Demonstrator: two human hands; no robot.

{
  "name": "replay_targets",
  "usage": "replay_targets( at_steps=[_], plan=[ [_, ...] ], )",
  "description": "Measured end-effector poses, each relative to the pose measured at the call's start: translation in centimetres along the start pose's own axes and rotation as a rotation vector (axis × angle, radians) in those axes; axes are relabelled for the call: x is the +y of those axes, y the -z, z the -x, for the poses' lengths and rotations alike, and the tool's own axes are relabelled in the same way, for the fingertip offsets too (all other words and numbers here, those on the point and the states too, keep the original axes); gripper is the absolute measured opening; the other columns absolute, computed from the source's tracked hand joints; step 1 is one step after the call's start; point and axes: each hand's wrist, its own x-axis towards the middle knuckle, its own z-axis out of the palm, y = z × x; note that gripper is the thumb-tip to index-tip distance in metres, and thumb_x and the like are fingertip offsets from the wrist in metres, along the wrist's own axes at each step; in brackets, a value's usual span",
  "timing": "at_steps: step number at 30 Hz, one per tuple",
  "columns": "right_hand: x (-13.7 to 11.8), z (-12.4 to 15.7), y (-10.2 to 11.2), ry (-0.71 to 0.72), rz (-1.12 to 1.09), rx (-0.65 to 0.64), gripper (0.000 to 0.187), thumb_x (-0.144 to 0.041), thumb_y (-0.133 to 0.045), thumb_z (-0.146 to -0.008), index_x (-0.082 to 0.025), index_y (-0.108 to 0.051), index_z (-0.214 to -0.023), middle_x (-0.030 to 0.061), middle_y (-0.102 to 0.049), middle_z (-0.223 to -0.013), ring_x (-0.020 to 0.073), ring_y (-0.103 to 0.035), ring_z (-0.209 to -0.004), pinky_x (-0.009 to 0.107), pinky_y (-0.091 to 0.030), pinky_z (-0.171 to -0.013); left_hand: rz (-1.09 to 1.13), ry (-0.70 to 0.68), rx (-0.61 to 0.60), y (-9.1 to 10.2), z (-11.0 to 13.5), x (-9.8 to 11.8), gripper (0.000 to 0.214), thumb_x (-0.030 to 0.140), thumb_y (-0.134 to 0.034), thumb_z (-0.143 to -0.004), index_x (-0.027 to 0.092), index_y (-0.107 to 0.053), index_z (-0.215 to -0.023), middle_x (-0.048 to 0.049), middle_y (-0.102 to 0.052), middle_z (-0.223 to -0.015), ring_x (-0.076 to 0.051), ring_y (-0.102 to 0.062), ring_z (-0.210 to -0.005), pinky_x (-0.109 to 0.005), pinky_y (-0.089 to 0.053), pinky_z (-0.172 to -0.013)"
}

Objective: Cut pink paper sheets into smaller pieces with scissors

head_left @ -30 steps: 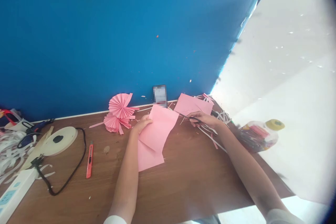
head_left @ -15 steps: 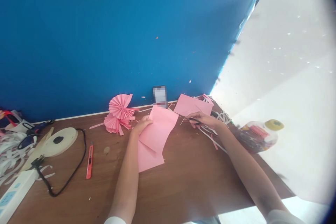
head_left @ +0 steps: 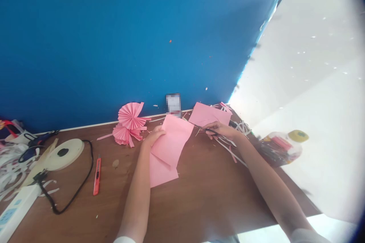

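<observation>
A folded sheet of pink paper (head_left: 173,136) is held up over the table by my left hand (head_left: 155,136), whose thumb lies on its left edge. Its lower part (head_left: 164,177) hangs toward the tabletop. My right hand (head_left: 218,130) is closed on a pair of scissors (head_left: 207,128), with the blades pointing left at the paper's upper right corner. Whether the blades are apart is too small to tell. Another pink sheet (head_left: 209,113) lies just behind my right hand. Left of my left hand sit pleated pink paper fans (head_left: 131,123).
On the left are a red utility knife (head_left: 97,175), a white tape roll (head_left: 67,155), a black cable (head_left: 82,193) and a white power strip (head_left: 18,209). A pixelated upright object (head_left: 173,104) leans on the blue wall (head_left: 142,45). Paper strips and a yellow-capped container (head_left: 281,146) are at right.
Almost nothing differs. The pink paper and both hands stay in nearly the same place, with the scissors still at the paper's upper right corner.
</observation>
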Motion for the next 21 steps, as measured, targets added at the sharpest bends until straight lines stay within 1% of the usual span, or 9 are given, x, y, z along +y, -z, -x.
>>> replay_targets(
  at_steps=[4,11,14,18,21],
  plan=[
    [-0.04,0.00,0.02,-0.012,0.009,-0.004,0.052,-0.045,-0.069,-0.075,-0.013,-0.066,-0.115,0.0020,-0.059,-0.063,0.0084,-0.047,-0.052,0.022,-0.032,-0.046,-0.018,-0.024,-0.019,0.10,-0.24,-0.29,0.048,0.035,-0.066,-0.066,0.021,-0.058,-0.112,-0.0063,-0.062,-0.112,-0.023,-0.061,-0.093,-0.031,-0.048,-0.076],
    [-0.03,0.07,-0.02,-0.008,-0.004,0.007,0.054,-0.048,-0.069,-0.073,-0.012,-0.066,-0.113,0.0015,-0.059,-0.061,0.0081,-0.046,-0.051,0.022,-0.033,-0.046,-0.026,-0.038,-0.022,0.12,-0.26,-0.34,0.048,0.036,-0.065,-0.067,0.021,-0.059,-0.112,-0.0062,-0.062,-0.112,-0.024,-0.060,-0.097,-0.031,-0.048,-0.077],
    [0.08,-0.03,-0.02,0.000,0.006,0.011,0.055,-0.048,-0.071,-0.071,-0.012,-0.066,-0.113,0.0026,-0.061,-0.063,0.0093,-0.049,-0.053,0.022,-0.033,-0.046,0.001,-0.044,-0.021,0.19,-0.38,-0.52,0.049,0.035,-0.066,-0.066,0.021,-0.059,-0.113,-0.0065,-0.063,-0.110,-0.024,-0.060,-0.096,-0.031,-0.048,-0.078],
    [-0.06,-0.21,-0.16,0.042,-0.015,0.090,0.055,-0.049,-0.070,-0.072,-0.015,-0.064,-0.115,0.0025,-0.061,-0.065,0.0108,-0.050,-0.055,0.024,-0.037,-0.050,0.129,-0.050,-0.040,0.10,-0.56,-0.55,0.050,0.034,-0.069,-0.062,0.019,-0.061,-0.109,-0.0063,-0.065,-0.103,-0.022,-0.062,-0.089,-0.032,-0.048,-0.076],
    [-0.19,-0.38,-0.65,0.069,-0.044,0.181,0.053,-0.050,-0.067,-0.075,-0.018,-0.062,-0.117,0.0055,-0.065,-0.078,0.0135,-0.055,-0.065,0.025,-0.039,-0.054,0.264,-0.101,-0.029,-0.39,-0.76,-0.21,0.045,0.033,-0.073,-0.058,0.015,-0.063,-0.099,-0.0059,-0.067,-0.094,-0.021,-0.063,-0.083,-0.032,-0.048,-0.076]
  ],
)
